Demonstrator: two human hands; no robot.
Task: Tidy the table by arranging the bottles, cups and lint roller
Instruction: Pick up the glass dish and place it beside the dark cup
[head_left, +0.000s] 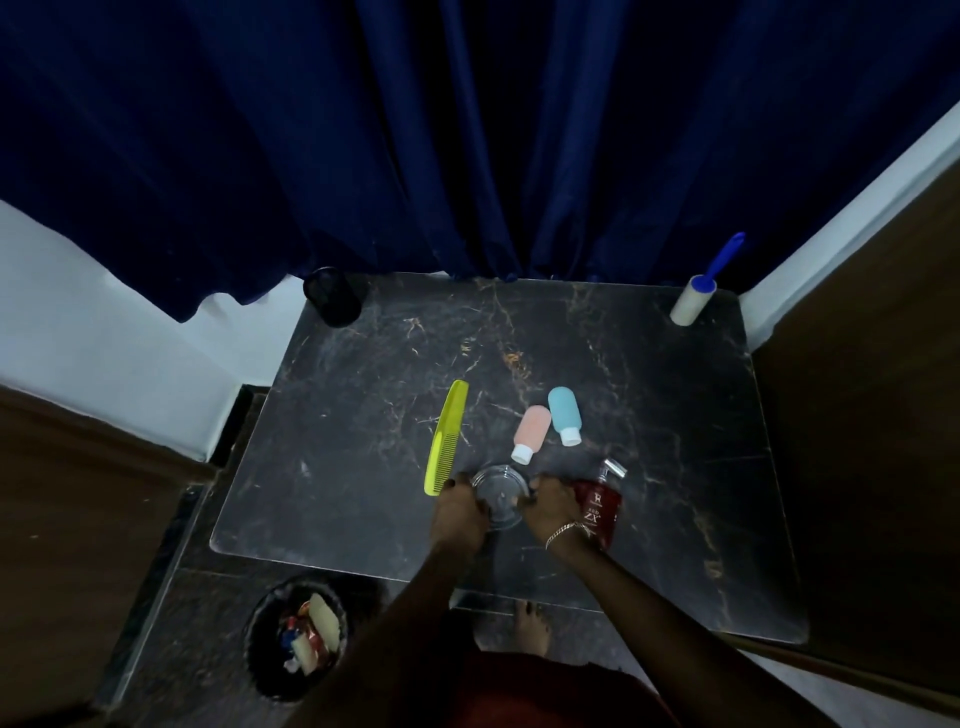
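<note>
A clear plastic cup (500, 492) stands near the front of the dark marble table (649, 415). My left hand (460, 512) grips its left side and my right hand (551, 501) grips its right side. Just beyond it lie a pink bottle (531, 432) and a blue bottle (564, 414), both on their sides with white caps toward me. A red perfume bottle (600, 501) lies to the right, partly hidden by my right wrist. The lint roller (698, 291), with a blue handle, stands at the far right corner. A black cup (332, 297) stands at the far left corner.
A yellow-green comb (445, 437) lies left of the clear cup. A dark blue curtain (467, 130) hangs behind the table. A waste bin (297, 636) with rubbish stands on the floor at the front left. Brown panels flank both sides.
</note>
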